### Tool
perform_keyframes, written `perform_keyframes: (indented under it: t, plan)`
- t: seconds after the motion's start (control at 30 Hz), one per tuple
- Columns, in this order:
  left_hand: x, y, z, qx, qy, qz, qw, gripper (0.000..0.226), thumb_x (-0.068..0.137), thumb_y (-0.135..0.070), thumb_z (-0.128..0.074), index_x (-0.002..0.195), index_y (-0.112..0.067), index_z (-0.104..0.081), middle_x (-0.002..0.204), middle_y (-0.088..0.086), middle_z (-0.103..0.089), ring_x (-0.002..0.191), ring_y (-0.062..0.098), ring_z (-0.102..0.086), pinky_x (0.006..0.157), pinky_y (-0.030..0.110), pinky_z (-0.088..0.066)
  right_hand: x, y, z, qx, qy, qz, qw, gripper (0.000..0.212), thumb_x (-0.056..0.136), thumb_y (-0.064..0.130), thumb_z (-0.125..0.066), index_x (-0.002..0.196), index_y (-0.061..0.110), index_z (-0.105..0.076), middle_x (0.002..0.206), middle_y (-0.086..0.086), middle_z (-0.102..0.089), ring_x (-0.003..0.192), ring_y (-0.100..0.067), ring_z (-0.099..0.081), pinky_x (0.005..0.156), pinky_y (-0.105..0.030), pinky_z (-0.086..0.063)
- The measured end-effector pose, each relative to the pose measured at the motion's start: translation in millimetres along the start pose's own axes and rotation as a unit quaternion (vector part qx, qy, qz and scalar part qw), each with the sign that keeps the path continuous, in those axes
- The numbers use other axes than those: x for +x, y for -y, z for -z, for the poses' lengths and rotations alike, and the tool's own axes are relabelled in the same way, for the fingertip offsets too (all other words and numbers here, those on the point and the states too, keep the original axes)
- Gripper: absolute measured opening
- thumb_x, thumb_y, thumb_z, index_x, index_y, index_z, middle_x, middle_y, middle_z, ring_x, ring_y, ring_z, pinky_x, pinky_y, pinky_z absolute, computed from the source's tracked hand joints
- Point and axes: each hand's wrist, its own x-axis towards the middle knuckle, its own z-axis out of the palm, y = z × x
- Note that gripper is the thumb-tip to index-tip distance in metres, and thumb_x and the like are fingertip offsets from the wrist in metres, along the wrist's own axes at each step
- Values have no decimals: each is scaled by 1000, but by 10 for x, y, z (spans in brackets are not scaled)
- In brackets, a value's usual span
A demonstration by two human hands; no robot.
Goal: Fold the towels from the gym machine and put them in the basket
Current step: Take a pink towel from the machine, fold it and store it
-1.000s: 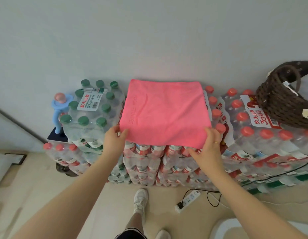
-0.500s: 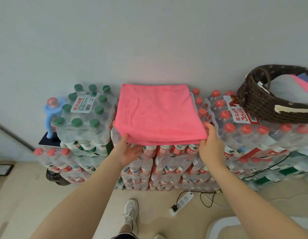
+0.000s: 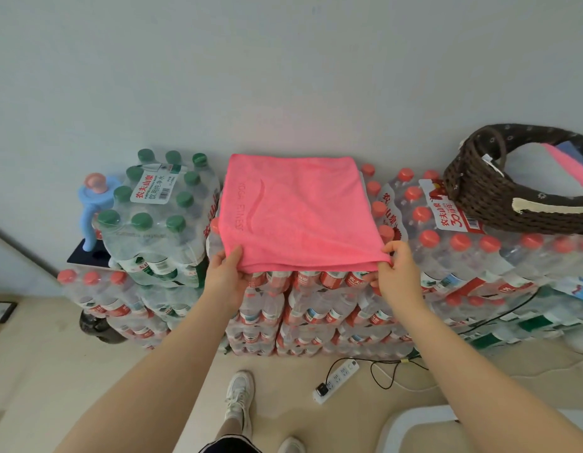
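A folded pink towel (image 3: 296, 210) lies on top of stacked packs of water bottles against the wall. My left hand (image 3: 225, 273) pinches its near left corner. My right hand (image 3: 394, 269) grips its near right corner. The near edge is lifted slightly off the bottles. A dark woven basket (image 3: 486, 194) stands on the bottle packs at the right, with a pink towel (image 3: 569, 168) and a blue one inside; its right part is cut off by the frame.
Red-capped bottle packs (image 3: 316, 308) form the stack, with a green-capped pack (image 3: 159, 207) at the left beside a blue pump (image 3: 91, 204). A white power strip (image 3: 336, 380) with cables lies on the floor. My foot (image 3: 239, 397) is below.
The camera view shifted right, showing more of the basket. My hands moved from flat at the towel's near edge to gripping its near corners, lifting the edge a little.
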Motion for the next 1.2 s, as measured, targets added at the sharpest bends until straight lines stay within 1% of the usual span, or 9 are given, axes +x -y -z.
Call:
perform_keyframes:
  t: [0.13,0.2,0.3,0.37,0.53,0.8,1.0,1.1,1.2]
  plan:
    - [-78,-44,96,74,20,-31,997,10,91,-15,-55,83,-13,-50,82,1,-54,67,12,-48,60,23,-42,55,-47,-82,40,-6,-78,996,12,94,5,-35,100,15,-40,96,-9,-59,72,-24,-64,74,-45,-54]
    - [-127,-83,141,73,33,-27,996,8,91,-16,-55,84,-14,-52,76,-1,-53,62,9,-46,55,19,-43,68,-19,-93,-25,-28,-85,996,19,89,2,-44,106,11,-43,110,-13,-56,84,-24,-57,72,-39,-49]
    - [-178,-148,186,65,60,-20,996,13,92,-15,-54,80,-12,-52,69,0,-54,55,8,-48,49,16,-47,-30,90,-188,-196,-31,75,977,42,78,-6,-53,119,6,-49,131,-12,-44,113,-26,-47,88,-37,-45]
    - [-216,-181,181,75,79,-26,994,14,93,-16,-52,79,-13,-54,70,1,-56,55,8,-52,52,18,-49,-158,281,-363,-195,26,213,957,36,80,-6,-52,113,7,-57,131,-11,-45,120,-25,-45,99,-39,-42]
    - [-311,-198,99,82,121,-34,989,27,98,-23,-39,91,-13,-62,73,-1,-70,69,10,-62,74,25,-48,-319,701,-930,-163,184,375,894,19,86,7,-55,103,7,-64,110,-6,-61,99,-24,-58,85,-38,-47]
    - [-311,-209,81,85,118,-57,988,20,96,-8,-44,88,-8,-62,70,-1,-71,67,7,-66,65,16,-55,-230,873,-1195,-183,150,377,896,15,89,16,-56,100,7,-62,102,-8,-59,88,-26,-58,70,-40,-49]
    - [-231,-265,133,125,27,-31,991,21,95,-9,-43,79,-8,-56,72,5,-61,65,14,-63,61,22,-50,-201,827,-1191,-139,113,432,884,3,83,7,-61,84,5,-63,82,-7,-59,63,-13,-47,54,-31,-46]
    - [-244,-260,123,127,60,15,990,19,95,-18,-45,86,-8,-59,79,7,-64,74,18,-63,68,26,-49,-188,765,-1197,-134,113,430,885,6,82,6,-61,86,6,-65,81,-6,-59,61,-11,-45,52,-28,-46]
    - [-148,-203,137,232,42,26,972,29,90,-35,-54,105,-10,-58,82,2,-60,73,15,-56,66,25,-45,-177,744,-1189,-137,120,415,891,8,84,10,-60,89,6,-65,83,-6,-60,61,-14,-51,52,-35,-50]
